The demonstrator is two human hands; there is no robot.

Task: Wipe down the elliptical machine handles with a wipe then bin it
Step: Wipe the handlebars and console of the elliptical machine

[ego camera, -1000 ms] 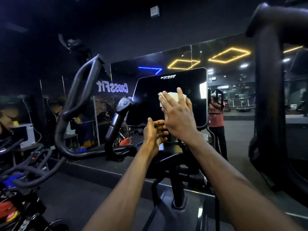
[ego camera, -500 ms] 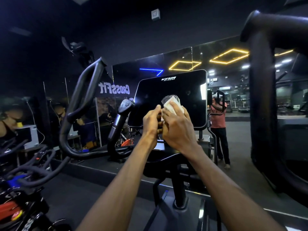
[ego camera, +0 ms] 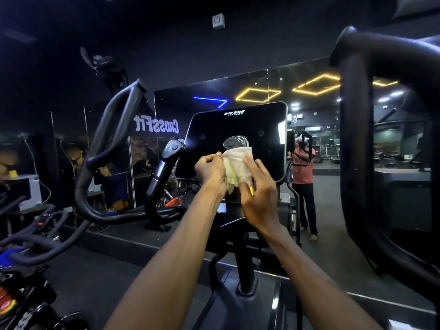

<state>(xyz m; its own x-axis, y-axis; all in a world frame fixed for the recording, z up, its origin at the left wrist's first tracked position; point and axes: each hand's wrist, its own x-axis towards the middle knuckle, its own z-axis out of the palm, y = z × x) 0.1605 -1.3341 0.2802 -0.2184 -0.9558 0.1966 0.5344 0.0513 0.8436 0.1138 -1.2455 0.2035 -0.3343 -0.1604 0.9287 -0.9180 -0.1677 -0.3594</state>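
A crumpled white wipe (ego camera: 235, 165) is wrapped round the elliptical's short right handle, whose black cap (ego camera: 234, 142) sticks out above it, in front of the dark console screen (ego camera: 238, 125). My left hand (ego camera: 210, 171) pinches the wipe's upper left edge. My right hand (ego camera: 259, 194) holds the wipe against the handle from the right, thumb on the near side. The short left handle (ego camera: 166, 160) stands bare to the left. The long left swing handle (ego camera: 107, 139) curves up further left, and the long right swing handle (ego camera: 354, 144) looms close on the right.
A mirror wall behind the machine reflects a person in a red shirt (ego camera: 303, 170) and a "CrossFit" sign. Exercise bikes (ego camera: 28, 246) crowd the lower left. The machine's centre post (ego camera: 245, 265) rises from the dark floor. No bin is in view.
The wipe has come down from the handle's cap onto its grip, baring the cap. Both hands have closed in round it, the left now pinching the wipe's edge.
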